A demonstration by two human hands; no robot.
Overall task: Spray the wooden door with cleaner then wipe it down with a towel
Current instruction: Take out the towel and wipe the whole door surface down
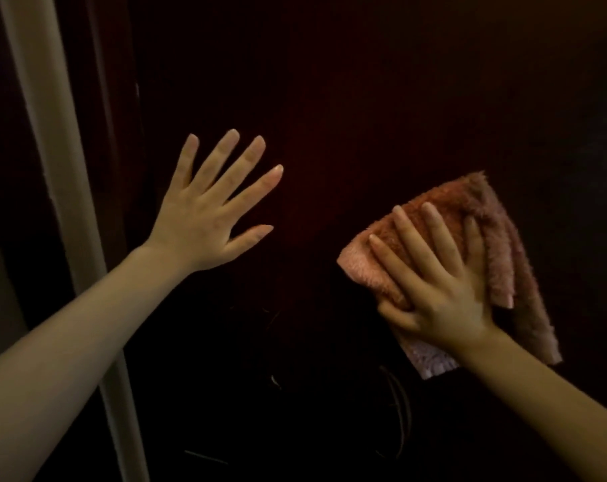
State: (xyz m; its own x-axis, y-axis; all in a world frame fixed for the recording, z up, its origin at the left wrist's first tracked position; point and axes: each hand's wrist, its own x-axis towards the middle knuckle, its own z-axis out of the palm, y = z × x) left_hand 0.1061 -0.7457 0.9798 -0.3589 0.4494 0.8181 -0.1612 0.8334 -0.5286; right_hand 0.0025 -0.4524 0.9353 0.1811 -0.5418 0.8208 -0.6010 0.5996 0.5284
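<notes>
Pink terry towel (444,269), folded, pressed flat to dark wooden door (364,99) under right hand (441,293), fingers spread over the cloth, thumb hooked on its lower edge, likely to keep it flat for wiping. Left of towel, left hand (211,210) splayed, empty, seemingly bracing door. Pale frame strip (51,168) far left. No spray bottle visible; wet patches lost in gloom

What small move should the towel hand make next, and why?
Probably slide the right hand leftward, dragging the pink towel it presses flat on the dark wooden door toward the bare panel beside the splayed, empty left hand.
</notes>
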